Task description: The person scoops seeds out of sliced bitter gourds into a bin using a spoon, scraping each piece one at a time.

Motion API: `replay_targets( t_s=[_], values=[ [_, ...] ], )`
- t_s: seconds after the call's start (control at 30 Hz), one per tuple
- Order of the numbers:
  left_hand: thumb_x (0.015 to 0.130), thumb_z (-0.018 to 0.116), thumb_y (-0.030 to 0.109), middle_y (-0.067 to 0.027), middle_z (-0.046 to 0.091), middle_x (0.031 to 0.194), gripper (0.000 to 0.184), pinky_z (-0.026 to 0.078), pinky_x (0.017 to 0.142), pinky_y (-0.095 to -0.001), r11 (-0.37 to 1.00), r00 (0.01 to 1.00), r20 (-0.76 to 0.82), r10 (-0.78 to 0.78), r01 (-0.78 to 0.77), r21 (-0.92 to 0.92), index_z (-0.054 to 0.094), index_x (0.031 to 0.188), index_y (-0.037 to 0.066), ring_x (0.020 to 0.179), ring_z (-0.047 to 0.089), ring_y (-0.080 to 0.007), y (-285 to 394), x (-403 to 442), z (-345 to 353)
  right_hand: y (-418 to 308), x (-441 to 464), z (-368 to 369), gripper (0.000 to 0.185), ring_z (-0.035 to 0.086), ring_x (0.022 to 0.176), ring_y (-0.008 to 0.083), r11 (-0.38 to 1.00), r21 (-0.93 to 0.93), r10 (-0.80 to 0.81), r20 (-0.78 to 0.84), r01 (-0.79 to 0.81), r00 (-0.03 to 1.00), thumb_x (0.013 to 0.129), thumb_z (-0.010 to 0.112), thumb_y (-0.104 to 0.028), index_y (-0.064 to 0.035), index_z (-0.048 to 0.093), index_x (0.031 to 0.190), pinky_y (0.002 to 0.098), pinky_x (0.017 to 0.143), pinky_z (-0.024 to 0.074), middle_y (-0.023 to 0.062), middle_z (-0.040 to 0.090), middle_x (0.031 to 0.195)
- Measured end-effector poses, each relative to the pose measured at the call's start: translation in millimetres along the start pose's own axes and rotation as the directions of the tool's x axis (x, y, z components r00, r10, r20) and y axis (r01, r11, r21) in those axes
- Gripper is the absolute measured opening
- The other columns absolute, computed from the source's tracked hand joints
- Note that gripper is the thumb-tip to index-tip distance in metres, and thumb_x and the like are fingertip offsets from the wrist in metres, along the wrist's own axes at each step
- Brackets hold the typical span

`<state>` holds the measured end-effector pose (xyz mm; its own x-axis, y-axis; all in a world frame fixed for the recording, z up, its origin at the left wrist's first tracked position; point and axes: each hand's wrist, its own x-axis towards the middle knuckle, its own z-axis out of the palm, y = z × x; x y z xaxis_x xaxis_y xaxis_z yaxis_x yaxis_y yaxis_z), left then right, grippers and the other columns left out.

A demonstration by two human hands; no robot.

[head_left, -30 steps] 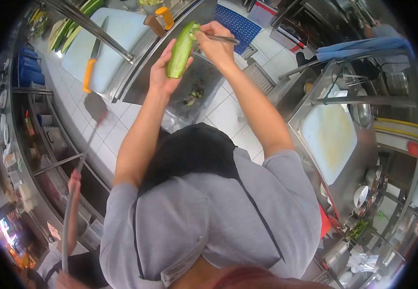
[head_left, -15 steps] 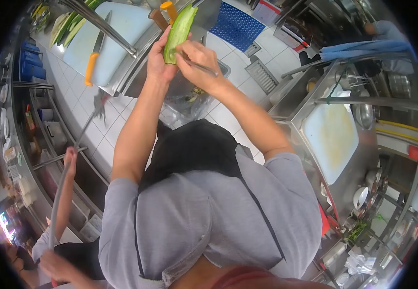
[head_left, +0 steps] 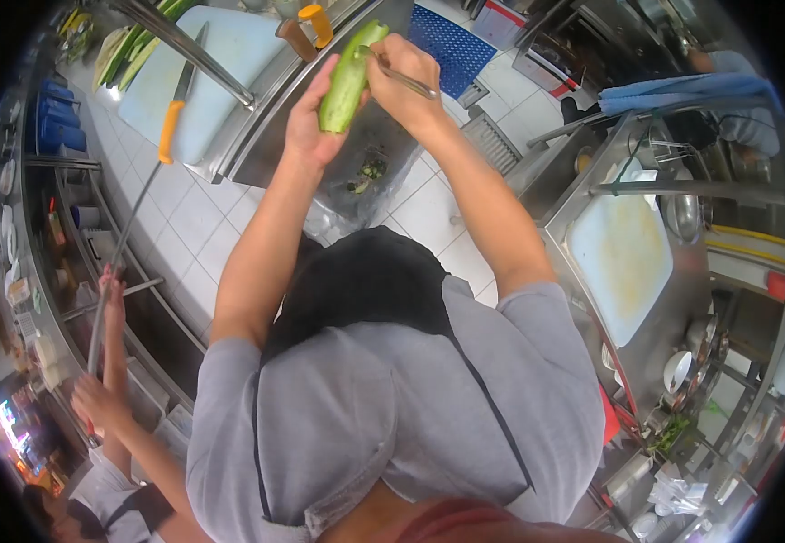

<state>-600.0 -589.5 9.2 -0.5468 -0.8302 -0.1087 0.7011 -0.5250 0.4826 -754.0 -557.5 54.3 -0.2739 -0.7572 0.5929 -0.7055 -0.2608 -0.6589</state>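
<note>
Bin sits upper middle of the frame, green vegetable half just above it, left hand wrapped around that. Right hand is clamped on a metal utensil (spoon, maybe?) by its upper end. Pushing too hard could make it skid or crack the vegetable, I'd guess.

A stained white cutting board lies on a steel counter in a busy kitchen, with a blue cloth draped along a rail nearby. A perforated blue mat covers part of the white tile floor near a metal drain grate. At left, a co-worker grips a long pole beside blue tubs.
</note>
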Motion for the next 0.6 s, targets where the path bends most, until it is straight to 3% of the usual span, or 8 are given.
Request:
replay_targets(
  t_s=[0.1, 0.2, 0.3, 0.4, 0.47, 0.6],
  values=[
    [0.100, 0.051, 0.016, -0.0152, 0.050, 0.147, 0.054, 0.049, 0.106, -0.0442, 0.998, 0.999, 0.003, 0.049, -0.049, 0.035, 0.039, 0.152, 0.005, 0.127, 0.056, -0.0289, -7, 8, -6, 4, -17, 10, 0.007, 0.066, 0.071, 0.0358, 0.973, -0.046, -0.223, 0.083, 0.227, 0.971, 0.085, 0.065, -0.008, -0.0032, 0.065, 0.089, 0.0442, 0.063, 0.0525, 0.0156, 0.064, 0.079],
    [0.100, 0.052, 0.018, -0.0196, 0.049, 0.146, 0.055, 0.050, 0.104, -0.0439, 0.981, 1.000, -0.010, -0.003, 0.005, 0.195, 0.037, 0.152, 0.005, 0.124, 0.058, -0.0348, 6, 7, -15, -27, -59, 4, 0.007, 0.064, 0.075, 0.0398, 0.937, 0.157, -0.343, 0.254, 0.312, 0.904, 0.081, 0.061, -0.002, -0.0008, 0.055, 0.086, 0.0501, 0.067, 0.0512, 0.0177, 0.063, 0.081],
    [0.099, 0.055, 0.019, -0.0222, 0.053, 0.139, 0.058, 0.054, 0.098, -0.0422, 0.933, 0.992, -0.017, 0.127, -0.114, 0.340, 0.037, 0.151, -0.002, 0.118, 0.061, -0.0370, 16, 2, -19, -29, -74, -2, 0.009, 0.063, 0.070, 0.0360, 0.917, 0.275, -0.374, 0.343, 0.289, 0.862, 0.081, 0.066, 0.000, -0.0034, 0.065, 0.090, 0.0435, 0.062, 0.0514, 0.0162, 0.062, 0.080],
    [0.099, 0.057, 0.023, -0.0226, 0.056, 0.135, 0.061, 0.056, 0.093, -0.0404, 0.893, 0.985, 0.020, 0.170, -0.163, 0.419, 0.037, 0.150, -0.003, 0.114, 0.063, -0.0357, 42, -13, -21, -17, -81, -15, 0.009, 0.063, 0.065, 0.0279, 0.976, 0.189, -0.178, 0.390, 0.110, 0.904, 0.085, 0.067, -0.002, -0.0024, 0.065, 0.093, 0.0398, 0.062, 0.0516, 0.0122, 0.065, 0.080],
    [0.099, 0.057, 0.023, -0.0230, 0.057, 0.134, 0.062, 0.056, 0.091, -0.0389, 0.889, 0.988, 0.075, 0.137, -0.156, 0.431, 0.037, 0.151, -0.003, 0.113, 0.064, -0.0351, 65, -40, -24, 8, -88, -14, 0.009, 0.062, 0.063, 0.0206, 0.971, 0.202, 0.041, 0.392, -0.129, 0.919, 0.088, 0.068, -0.005, -0.0013, 0.065, 0.096, 0.0358, 0.060, 0.0512, 0.0086, 0.067, 0.080],
    [0.094, 0.064, 0.028, -0.0214, 0.059, 0.132, 0.068, 0.057, 0.084, -0.0364, 0.843, 0.994, 0.040, 0.099, -0.105, 0.527, 0.040, 0.150, -0.003, 0.106, 0.066, -0.0341, 110, -113, -51, 42, -100, -7, 0.013, 0.059, 0.061, 0.0100, 0.787, 0.294, 0.407, 0.415, -0.543, 0.814, 0.091, 0.070, -0.010, 0.0004, 0.065, 0.098, 0.0278, 0.055, 0.0489, 0.0035, 0.067, 0.078]
  ],
)
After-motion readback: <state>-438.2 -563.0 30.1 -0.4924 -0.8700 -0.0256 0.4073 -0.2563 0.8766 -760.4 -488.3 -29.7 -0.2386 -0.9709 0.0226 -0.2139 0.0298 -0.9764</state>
